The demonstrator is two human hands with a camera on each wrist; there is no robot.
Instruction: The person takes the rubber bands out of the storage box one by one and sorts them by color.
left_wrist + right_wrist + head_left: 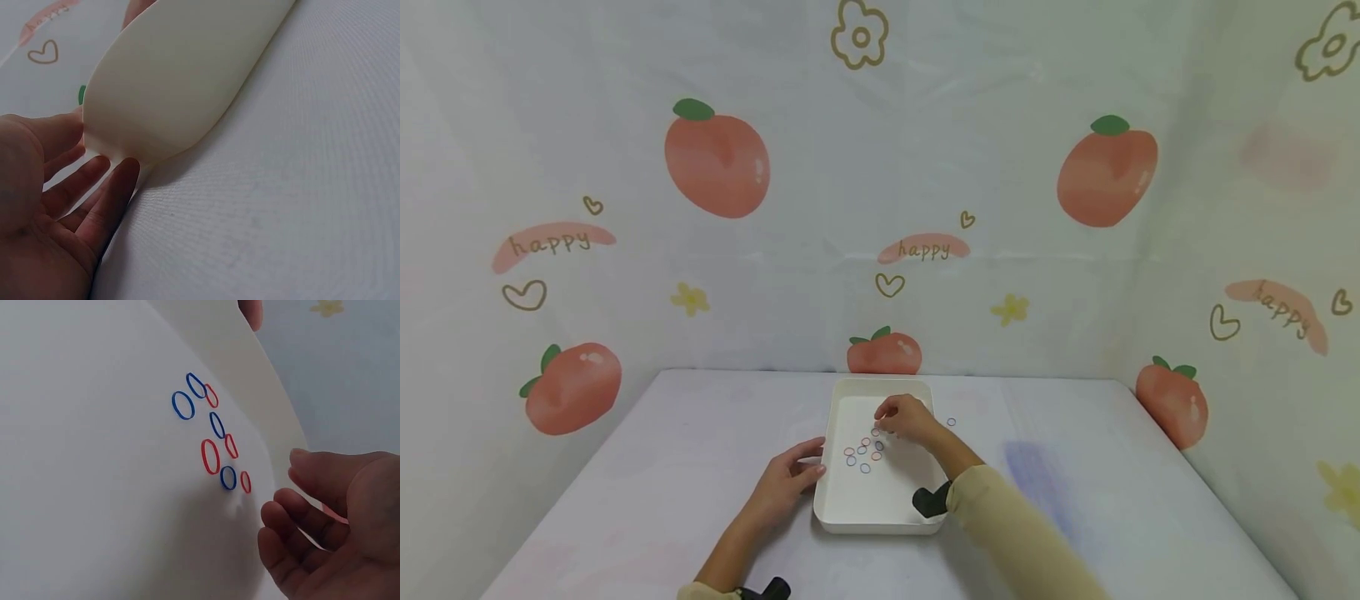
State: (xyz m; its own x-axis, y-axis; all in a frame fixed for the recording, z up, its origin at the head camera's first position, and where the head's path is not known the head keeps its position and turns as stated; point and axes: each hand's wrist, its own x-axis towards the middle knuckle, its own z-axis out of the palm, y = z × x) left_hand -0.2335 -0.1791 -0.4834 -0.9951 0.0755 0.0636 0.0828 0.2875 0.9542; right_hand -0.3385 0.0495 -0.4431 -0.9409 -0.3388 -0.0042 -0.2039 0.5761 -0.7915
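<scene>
A white rectangular tray (880,508) stands on the table with several thin red and blue rings lying flat in it, among them a blue ring (183,405) and a red ring (210,457). My left hand (786,487) is at the tray's left side, its fingertips touching the outer wall, fingers fairly straight. Over the tray's upper part is my right hand (910,418), fingers loosely bent above the rings. In the right wrist view its thumb and fingers (294,506) stand apart, with nothing visible between them.
One blue ring (951,422) lies on the table (1060,433) just right of the tray. A blue smudge (1037,483) marks the cloth further right. A printed curtain (880,167) hangs behind the table and along its sides.
</scene>
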